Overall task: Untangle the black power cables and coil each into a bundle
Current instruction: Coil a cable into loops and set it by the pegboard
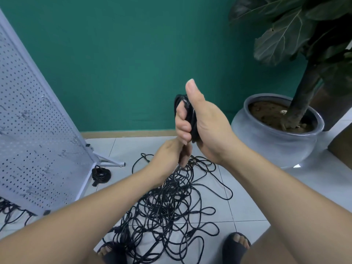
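Observation:
My right hand [202, 122] is raised in front of me and grips a small coil of black cable [182, 105], thumb pointing up and fingers wrapped round the loops. Just below it, my left hand [171, 151] pinches a strand of the same cable that runs down into the tangle. A large tangled heap of black power cables [171, 204] lies on the white tile floor between my feet. One finished coiled bundle [101, 174] rests on the floor at the left, by the foot of the pegboard.
A white pegboard stand [38, 134] leans at the left, with more black cable [9, 210] under its lower edge. A big grey plant pot [276, 141] with a tree stands at the right. My sandalled feet [236, 244] flank the heap. A teal wall is behind.

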The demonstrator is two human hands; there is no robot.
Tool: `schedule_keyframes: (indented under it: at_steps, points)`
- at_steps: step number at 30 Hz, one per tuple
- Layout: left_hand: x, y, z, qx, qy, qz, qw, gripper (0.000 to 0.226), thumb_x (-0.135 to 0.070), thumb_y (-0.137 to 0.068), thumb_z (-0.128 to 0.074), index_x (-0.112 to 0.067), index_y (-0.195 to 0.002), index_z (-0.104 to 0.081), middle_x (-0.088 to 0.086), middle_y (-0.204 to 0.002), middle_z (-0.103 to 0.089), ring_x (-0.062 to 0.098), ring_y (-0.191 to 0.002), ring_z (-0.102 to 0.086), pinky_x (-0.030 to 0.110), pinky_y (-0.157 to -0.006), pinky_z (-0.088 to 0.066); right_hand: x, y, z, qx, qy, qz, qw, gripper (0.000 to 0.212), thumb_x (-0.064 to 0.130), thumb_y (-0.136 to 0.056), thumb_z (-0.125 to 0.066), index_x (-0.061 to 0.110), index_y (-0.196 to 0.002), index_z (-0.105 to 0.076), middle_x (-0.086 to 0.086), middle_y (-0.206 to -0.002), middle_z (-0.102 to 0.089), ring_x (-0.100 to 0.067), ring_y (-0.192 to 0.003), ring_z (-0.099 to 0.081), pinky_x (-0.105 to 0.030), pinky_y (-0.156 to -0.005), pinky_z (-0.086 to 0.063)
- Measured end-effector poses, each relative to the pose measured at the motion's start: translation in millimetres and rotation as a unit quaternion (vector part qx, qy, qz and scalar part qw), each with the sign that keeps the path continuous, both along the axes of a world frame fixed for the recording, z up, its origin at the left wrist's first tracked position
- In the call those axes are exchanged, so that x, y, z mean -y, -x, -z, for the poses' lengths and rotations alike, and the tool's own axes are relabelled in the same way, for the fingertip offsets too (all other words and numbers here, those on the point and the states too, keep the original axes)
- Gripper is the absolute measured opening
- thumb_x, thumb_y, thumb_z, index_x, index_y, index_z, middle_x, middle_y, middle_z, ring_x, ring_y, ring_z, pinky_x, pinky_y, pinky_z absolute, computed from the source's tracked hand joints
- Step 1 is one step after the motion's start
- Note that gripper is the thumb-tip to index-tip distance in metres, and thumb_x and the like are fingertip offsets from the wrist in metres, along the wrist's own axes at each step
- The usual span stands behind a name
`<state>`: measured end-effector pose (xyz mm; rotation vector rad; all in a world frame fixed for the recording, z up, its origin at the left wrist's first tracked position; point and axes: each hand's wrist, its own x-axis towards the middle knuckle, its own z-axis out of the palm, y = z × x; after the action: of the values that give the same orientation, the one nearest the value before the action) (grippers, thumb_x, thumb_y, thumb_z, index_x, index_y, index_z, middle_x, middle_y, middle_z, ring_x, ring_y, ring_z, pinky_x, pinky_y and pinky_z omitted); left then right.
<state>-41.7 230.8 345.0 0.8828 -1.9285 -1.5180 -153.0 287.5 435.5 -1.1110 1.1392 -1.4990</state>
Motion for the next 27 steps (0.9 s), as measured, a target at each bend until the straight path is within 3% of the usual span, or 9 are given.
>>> schedule_keyframes:
  at_steps: [5,7,9,11,14,18,23,27]
  points:
    - [-1.2,4.2,7.5,0.056,0.047,0.054,0.996,0.054,-0.052,-0.114,-0.032,-0.015,-0.082,-0.056,0.003,-0.070,-0.068,0.018,-0.073,-0.065,0.041,-0.081,-0.048,6.3,7.9,-1.8,-0.102,0.055,0.128,0.985,0.062,0.060,-0.108,-0.051,0.010,-0.072,-0.046,-0.007,-0.061,-0.048,-0.024,-0.056,-0.048,-0.035,-0.061,-0.044]
    - [-2.7,4.7,10.5,0.099,0.088,0.063,0.989,0.046,-0.047,-0.114,-0.037,-0.016,-0.086,-0.057,0.001,-0.077,-0.072,0.018,-0.073,-0.066,0.042,-0.080,-0.051,9.0,13.9,0.8,-0.172,0.078,0.179,0.965,0.069,0.055,-0.111,-0.051,-0.001,-0.072,-0.043,-0.013,-0.059,-0.052,-0.030,-0.056,-0.051,-0.039,-0.063,-0.047]
    - [-5.8,4.4,9.6,0.129,0.132,0.081,0.980,0.039,-0.041,-0.113,-0.041,-0.017,-0.089,-0.057,0.000,-0.080,-0.074,0.012,-0.063,-0.060,0.034,-0.068,-0.048,10.7,20.3,3.5,-0.264,0.094,0.213,0.936,0.073,0.052,-0.111,-0.051,-0.009,-0.071,-0.045,-0.024,-0.062,-0.053,-0.037,-0.062,-0.051,-0.043,-0.066,-0.045]
    - [-5.9,3.8,7.6,0.147,0.181,0.083,0.969,0.035,-0.039,-0.112,-0.045,-0.017,-0.089,-0.057,0.000,-0.077,-0.073,0.009,-0.058,-0.056,0.031,-0.062,-0.045,14.8,27.7,7.5,-0.337,0.099,0.220,0.910,0.070,0.052,-0.110,-0.055,-0.005,-0.071,-0.041,-0.025,-0.064,-0.047,-0.036,-0.062,-0.044,-0.044,-0.063,-0.039]
    - [-3.0,2.2,2.9,0.167,0.240,0.064,0.954,0.035,-0.043,-0.110,-0.049,-0.020,-0.084,-0.053,-0.003,-0.068,-0.065,0.017,-0.063,-0.059,0.035,-0.063,-0.049,25.8,40.2,17.1,-0.425,0.072,0.209,0.878,0.064,0.056,-0.107,-0.058,0.012,-0.068,-0.033,0.000,-0.056,-0.033,-0.016,-0.054,-0.029,-0.033,-0.053,-0.031]
    - [6.1,-5.7,-11.2,0.141,0.334,0.040,0.931,0.035,-0.033,-0.105,-0.062,-0.014,-0.077,-0.054,-0.007,-0.063,-0.052,0.008,-0.060,-0.045,0.033,-0.060,-0.033,35.3,48.1,35.6,-0.529,-0.039,0.150,0.835,0.071,0.071,-0.104,-0.048,0.010,-0.071,-0.036,-0.003,-0.060,-0.041,-0.025,-0.056,-0.036,-0.043,-0.057,-0.038]
    - [24.5,-21.9,-28.7,0.076,0.377,0.042,0.922,0.015,-0.016,-0.098,-0.075,-0.016,-0.083,-0.070,-0.021,-0.074,-0.058,-0.005,-0.075,-0.056,0.009,-0.069,-0.035,28.7,39.3,40.9,-0.485,-0.172,0.012,0.857,0.087,0.081,-0.104,-0.025,0.010,-0.063,-0.055,-0.006,-0.057,-0.065,-0.022,-0.057,-0.064,-0.034,-0.064,-0.049]
    - [33.5,-30.9,-37.3,0.047,0.367,0.038,0.928,0.015,-0.022,-0.093,-0.081,-0.015,-0.083,-0.072,-0.010,-0.078,-0.066,0.008,-0.075,-0.061,0.016,-0.068,-0.041,22.9,33.0,40.2,-0.287,-0.224,-0.105,0.925,0.083,0.087,-0.100,-0.022,0.016,-0.065,-0.049,-0.006,-0.060,-0.052,-0.022,-0.050,-0.048,-0.028,-0.049,-0.039]
